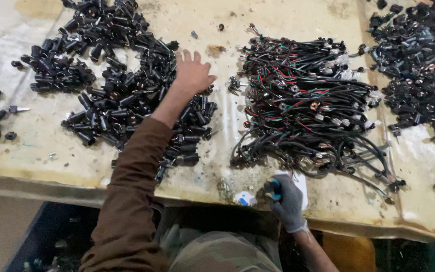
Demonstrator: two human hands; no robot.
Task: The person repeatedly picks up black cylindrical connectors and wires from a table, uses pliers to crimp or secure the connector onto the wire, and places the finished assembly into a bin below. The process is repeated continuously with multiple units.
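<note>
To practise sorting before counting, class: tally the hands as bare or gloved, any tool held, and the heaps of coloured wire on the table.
Bare hand: 1
Gloved hand: 1
Tool, gripped in the gloved hand: 1
Wire heap: 1
Total: 4

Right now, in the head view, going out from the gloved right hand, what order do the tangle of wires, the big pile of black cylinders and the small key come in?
From the gloved right hand:
1. Tangle of black, red and green wires, just above it.
2. Big pile of black plastic cylinders, up to the left, under the bare left hand.
3. Small metal key with black head, far left.
</note>
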